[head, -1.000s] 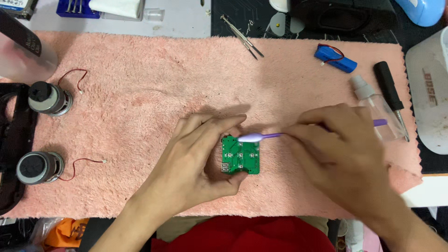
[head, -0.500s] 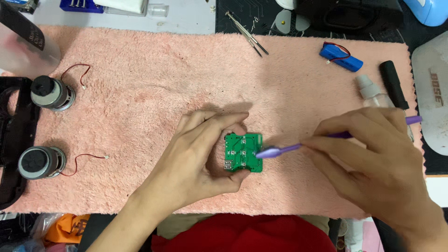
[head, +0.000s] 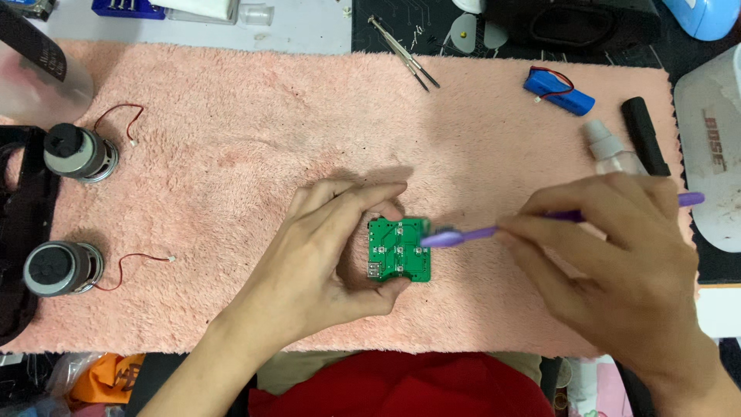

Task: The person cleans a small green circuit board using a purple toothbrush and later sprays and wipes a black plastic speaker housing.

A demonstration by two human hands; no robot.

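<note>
A small green circuit board (head: 400, 251) lies on the pink towel (head: 231, 154), pinched at its left edge by my left hand (head: 324, 255). My right hand (head: 617, 255) holds a purple toothbrush (head: 471, 234) by the handle. The brush head rests at the board's upper right corner. The handle's far end pokes out past my fingers at the right.
Two small speaker drivers (head: 77, 152) (head: 62, 268) with red wires sit at the towel's left edge. A blue battery pack (head: 559, 91), a small clear bottle (head: 610, 150), a black-handled tool (head: 644, 135) and thin screwdrivers (head: 405, 54) lie toward the back. A white device shell (head: 714, 147) is at the right.
The brush head has swept from the board's top left across to its right side. My right hand pulled back to the right. My left hand kept the board in place.
</note>
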